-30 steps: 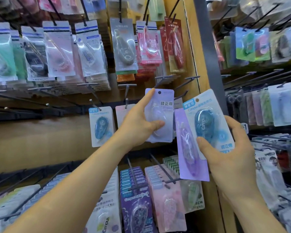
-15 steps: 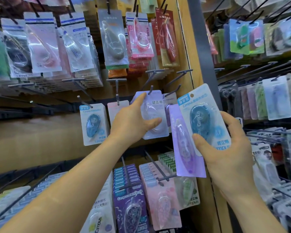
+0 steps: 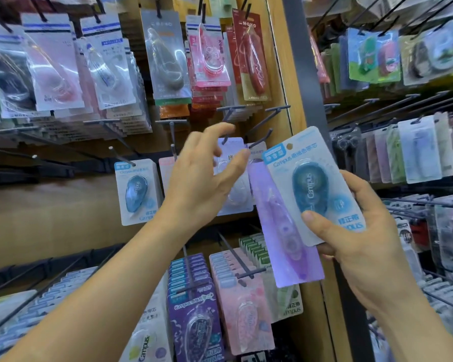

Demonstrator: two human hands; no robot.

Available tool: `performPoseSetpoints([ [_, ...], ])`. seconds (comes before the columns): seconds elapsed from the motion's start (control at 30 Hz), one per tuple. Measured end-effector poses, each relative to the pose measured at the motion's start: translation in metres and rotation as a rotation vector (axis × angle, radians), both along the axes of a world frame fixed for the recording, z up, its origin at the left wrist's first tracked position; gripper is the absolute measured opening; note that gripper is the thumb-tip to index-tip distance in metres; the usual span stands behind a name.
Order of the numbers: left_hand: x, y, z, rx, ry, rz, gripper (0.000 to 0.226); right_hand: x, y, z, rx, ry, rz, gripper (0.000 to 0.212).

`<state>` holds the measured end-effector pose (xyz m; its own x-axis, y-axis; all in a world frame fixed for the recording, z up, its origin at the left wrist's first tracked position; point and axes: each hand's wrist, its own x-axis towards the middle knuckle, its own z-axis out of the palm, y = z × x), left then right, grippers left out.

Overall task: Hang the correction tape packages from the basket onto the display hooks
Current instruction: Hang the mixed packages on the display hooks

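Observation:
My right hand (image 3: 356, 239) grips two correction tape packages fanned together: a blue Campus package (image 3: 311, 184) in front and a long purple package (image 3: 285, 231) behind it. My left hand (image 3: 202, 178) hovers in front of the display with fingers spread and relaxed, holding nothing. Behind its fingers a pale lilac package (image 3: 233, 145) hangs on a display hook (image 3: 226, 126). Another blue Campus package (image 3: 136, 192) hangs to the left. The basket is out of view.
Bare black hooks (image 3: 262, 137) stick out right of the lilac package, and others (image 3: 123, 158) to the left. Full rows of packaged tapes hang above (image 3: 168, 56) and below (image 3: 194, 309). A wooden post (image 3: 283, 74) divides this panel from the rack on the right (image 3: 416, 147).
My left hand slid the lilac package onto the hook, then let go and opened its fingers. My right hand stayed put with its two packages.

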<state>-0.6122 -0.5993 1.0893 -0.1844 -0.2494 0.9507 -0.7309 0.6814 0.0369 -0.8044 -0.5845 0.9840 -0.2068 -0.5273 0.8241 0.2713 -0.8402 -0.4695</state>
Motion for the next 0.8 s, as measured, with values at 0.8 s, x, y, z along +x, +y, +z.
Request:
performPoseSetpoints([
  [0.8,0.012,0.048,0.02,0.231,0.445,-0.573,0.021,0.022,0.001,-0.01,0.053,0.283,-0.332,0.042],
])
